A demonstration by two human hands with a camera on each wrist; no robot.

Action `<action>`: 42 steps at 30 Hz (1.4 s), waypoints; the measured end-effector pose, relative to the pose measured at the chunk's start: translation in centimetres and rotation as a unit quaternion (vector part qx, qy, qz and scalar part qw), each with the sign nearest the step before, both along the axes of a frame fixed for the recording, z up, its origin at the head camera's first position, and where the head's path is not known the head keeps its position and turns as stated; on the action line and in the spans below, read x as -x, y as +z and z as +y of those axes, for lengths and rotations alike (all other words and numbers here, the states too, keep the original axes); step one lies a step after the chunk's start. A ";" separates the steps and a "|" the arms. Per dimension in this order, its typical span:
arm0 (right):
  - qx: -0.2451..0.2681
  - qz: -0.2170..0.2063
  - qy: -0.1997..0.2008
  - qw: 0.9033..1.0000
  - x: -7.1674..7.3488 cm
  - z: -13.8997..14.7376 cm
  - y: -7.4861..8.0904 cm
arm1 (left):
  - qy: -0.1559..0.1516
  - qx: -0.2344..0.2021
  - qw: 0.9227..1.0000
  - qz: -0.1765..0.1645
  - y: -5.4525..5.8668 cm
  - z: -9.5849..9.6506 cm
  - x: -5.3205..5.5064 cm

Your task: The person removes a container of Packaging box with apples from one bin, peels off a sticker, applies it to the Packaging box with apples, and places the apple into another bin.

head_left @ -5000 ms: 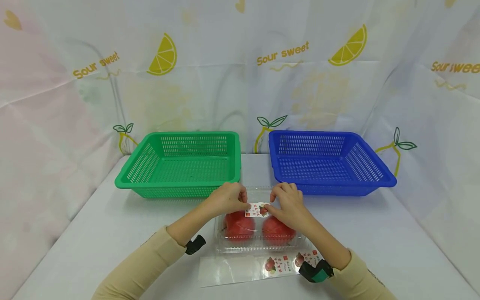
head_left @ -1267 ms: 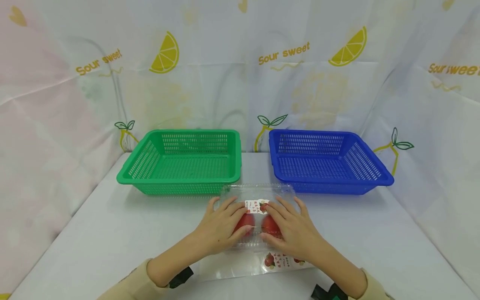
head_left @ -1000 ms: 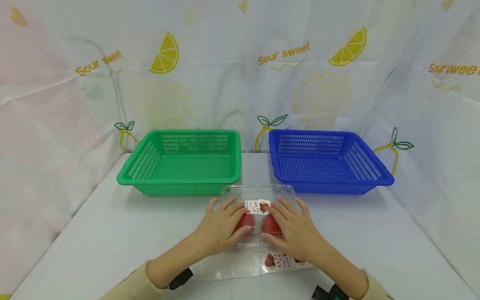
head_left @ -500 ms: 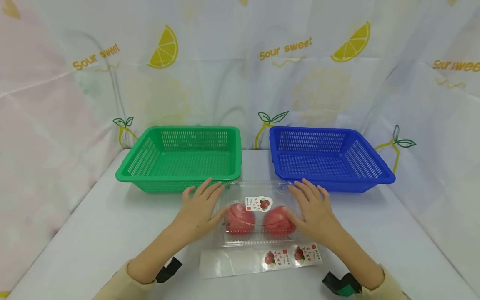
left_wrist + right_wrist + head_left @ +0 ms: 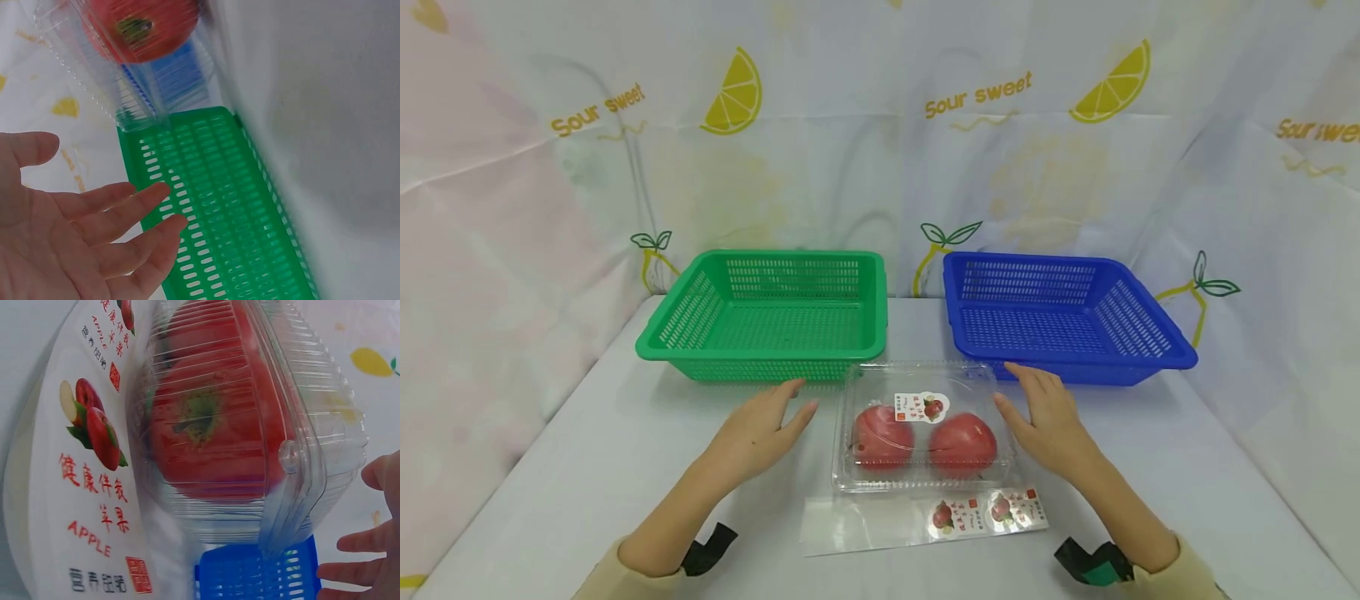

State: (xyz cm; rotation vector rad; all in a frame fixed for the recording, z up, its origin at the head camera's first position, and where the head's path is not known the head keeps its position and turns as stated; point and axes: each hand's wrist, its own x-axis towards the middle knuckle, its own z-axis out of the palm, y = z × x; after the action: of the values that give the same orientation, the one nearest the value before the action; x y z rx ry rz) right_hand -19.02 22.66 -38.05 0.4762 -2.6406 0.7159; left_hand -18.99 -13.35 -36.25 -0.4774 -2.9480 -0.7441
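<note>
A clear plastic clamshell box point(image 5: 925, 477) stands closed on the table, holding two red apples point(image 5: 883, 437). On its lid sits a white apple-printed sticker point(image 5: 921, 407). My left hand point(image 5: 752, 437) hovers to the left of the box, apart from it, fingers relaxed; its palm shows in the left wrist view. To the right, my right hand point(image 5: 1048, 421) is held beside the box with loosely extended fingers, and a gap shows between them in the right wrist view. Neither hand holds anything. In front of the box lies a backing strip point(image 5: 865, 525) bearing two more stickers point(image 5: 957, 517).
Behind the box to the left is a green perforated basket point(image 5: 767, 367). A blue perforated basket point(image 5: 1067, 372) stands behind to the right. White table point(image 5: 587, 475) surrounds them, and a printed curtain point(image 5: 850, 167) hangs at the back.
Earlier both hands pinched the sticker, then lay flat over the box lid and sticker. Since then they have lifted off and moved apart to either side, leaving the sticker on the lid.
</note>
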 end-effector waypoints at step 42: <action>0.193 -0.272 -0.026 0.942 0.7 0.4 -1.9 | -0.026 -0.242 0.931 -0.272 -2.7 2.4 1.9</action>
State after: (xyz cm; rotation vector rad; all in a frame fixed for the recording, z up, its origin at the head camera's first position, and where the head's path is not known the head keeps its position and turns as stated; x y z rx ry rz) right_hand -19.75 23.06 -39.99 0.0978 -2.8648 1.4893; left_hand -20.85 -10.91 -38.93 -0.3450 -3.0283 -1.8060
